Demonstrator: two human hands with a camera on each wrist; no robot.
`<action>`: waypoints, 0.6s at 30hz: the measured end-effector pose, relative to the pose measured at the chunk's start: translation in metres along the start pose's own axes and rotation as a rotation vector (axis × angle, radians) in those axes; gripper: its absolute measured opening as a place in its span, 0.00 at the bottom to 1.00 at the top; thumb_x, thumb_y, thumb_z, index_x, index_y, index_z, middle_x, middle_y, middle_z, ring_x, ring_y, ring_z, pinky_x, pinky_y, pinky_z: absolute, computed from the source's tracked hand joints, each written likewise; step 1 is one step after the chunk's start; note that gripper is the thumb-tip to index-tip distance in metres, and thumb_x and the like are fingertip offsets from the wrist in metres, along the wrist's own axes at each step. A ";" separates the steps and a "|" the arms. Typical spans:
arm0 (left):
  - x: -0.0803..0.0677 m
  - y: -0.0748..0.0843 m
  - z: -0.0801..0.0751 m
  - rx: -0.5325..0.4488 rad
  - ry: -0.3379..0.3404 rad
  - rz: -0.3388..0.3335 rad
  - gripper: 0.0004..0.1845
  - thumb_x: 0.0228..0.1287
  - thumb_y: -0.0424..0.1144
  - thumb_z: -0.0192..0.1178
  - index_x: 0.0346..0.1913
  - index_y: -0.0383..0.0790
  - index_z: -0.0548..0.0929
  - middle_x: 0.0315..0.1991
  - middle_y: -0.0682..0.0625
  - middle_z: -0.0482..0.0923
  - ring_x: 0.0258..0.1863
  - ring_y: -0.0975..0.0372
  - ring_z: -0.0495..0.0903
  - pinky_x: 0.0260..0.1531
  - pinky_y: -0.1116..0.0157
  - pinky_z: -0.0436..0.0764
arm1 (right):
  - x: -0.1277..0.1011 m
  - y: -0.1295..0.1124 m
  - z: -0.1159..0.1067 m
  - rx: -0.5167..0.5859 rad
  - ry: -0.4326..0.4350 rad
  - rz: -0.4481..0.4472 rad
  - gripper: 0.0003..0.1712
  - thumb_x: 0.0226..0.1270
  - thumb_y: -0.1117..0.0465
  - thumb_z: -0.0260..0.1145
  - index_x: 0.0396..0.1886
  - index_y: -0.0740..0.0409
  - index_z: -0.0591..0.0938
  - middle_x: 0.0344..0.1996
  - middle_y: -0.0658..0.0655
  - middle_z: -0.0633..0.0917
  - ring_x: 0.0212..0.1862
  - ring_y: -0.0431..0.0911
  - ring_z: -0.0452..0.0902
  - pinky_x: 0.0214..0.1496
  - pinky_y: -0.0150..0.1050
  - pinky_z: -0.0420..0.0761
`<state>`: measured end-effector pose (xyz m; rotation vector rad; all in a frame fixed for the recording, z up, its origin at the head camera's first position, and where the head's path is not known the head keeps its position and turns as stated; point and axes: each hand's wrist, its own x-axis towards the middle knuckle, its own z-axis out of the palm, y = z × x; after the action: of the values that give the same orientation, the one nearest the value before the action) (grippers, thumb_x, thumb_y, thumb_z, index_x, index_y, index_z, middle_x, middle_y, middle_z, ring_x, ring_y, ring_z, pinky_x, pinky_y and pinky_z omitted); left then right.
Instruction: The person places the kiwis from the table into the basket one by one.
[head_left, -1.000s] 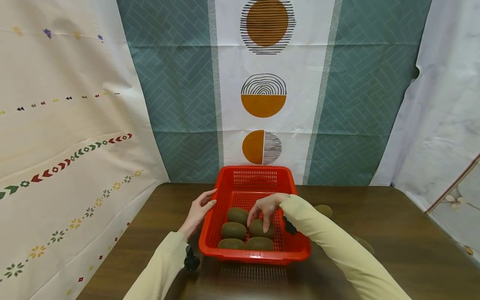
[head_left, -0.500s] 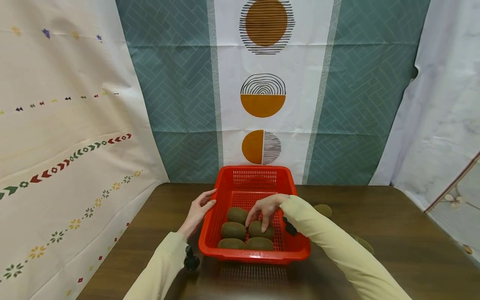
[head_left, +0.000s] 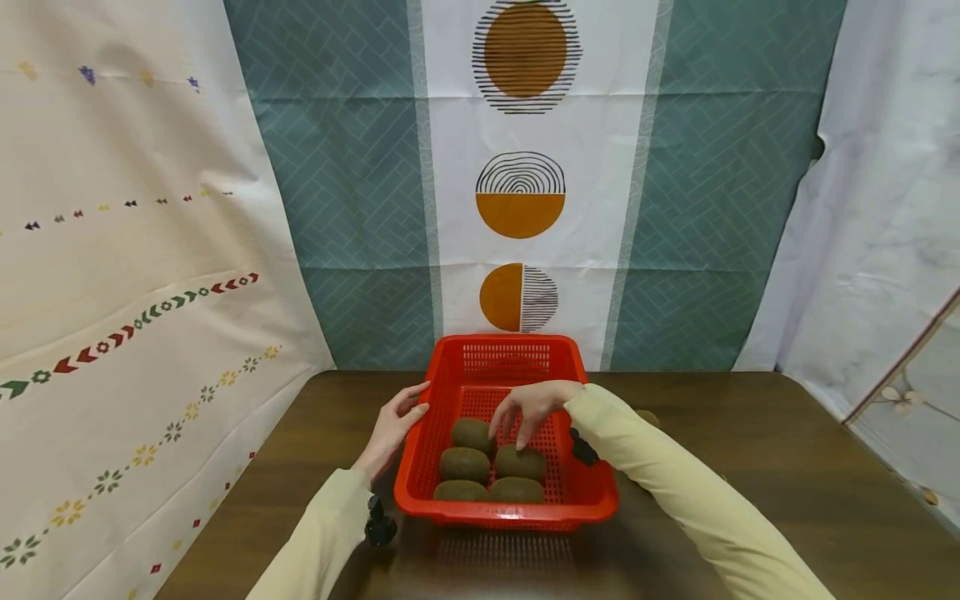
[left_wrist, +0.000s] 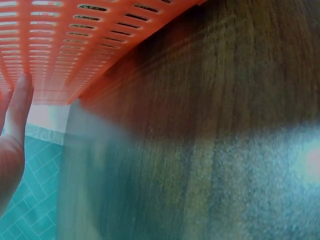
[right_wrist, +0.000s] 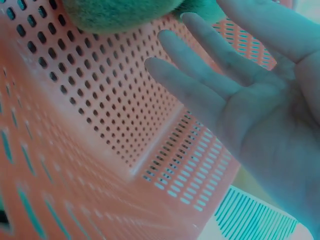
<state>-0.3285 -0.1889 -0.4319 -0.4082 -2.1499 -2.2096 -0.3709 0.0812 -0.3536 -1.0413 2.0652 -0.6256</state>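
A red plastic basket (head_left: 506, 512) with slotted walls stands on the table and holds several brown, fuzzy kiwis (head_left: 464, 464) in two columns. My left hand (head_left: 393, 425) is at the basket's left rim; in the left wrist view one straight finger (left_wrist: 22, 95) lies against the outer wall. Inside the basket, my right hand (head_left: 531, 406) hovers just over the nearer right-column kiwi (head_left: 520, 462), fingers spread and pointing down. The right wrist view shows its palm (right_wrist: 280, 120) with nothing in it, and part of a kiwi (right_wrist: 120, 12) beyond the fingertips.
Another kiwi (head_left: 647, 417) lies on the dark wooden table (head_left: 720, 417) right of the basket, partly behind the right sleeve (head_left: 660, 462). Patterned cloths (head_left: 517, 183) hang behind the table and at both sides.
My right hand has let go of the kiwi in the basket and risen slightly off it. That kiwi stays beside the others. The left hand keeps its place at the rim.
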 end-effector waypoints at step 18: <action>-0.001 0.002 0.001 -0.009 -0.012 -0.011 0.23 0.63 0.35 0.55 0.61 0.40 0.69 0.52 0.36 0.71 0.42 0.46 0.77 0.36 0.54 0.78 | -0.047 -0.003 -0.021 0.264 0.245 -0.117 0.22 0.58 0.68 0.65 0.54 0.61 0.75 0.47 0.61 0.76 0.44 0.55 0.76 0.38 0.49 0.79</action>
<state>-0.3269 -0.1881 -0.4297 -0.4112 -2.1543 -2.2292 -0.3668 0.1203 -0.3197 -0.9743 2.0645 -1.1004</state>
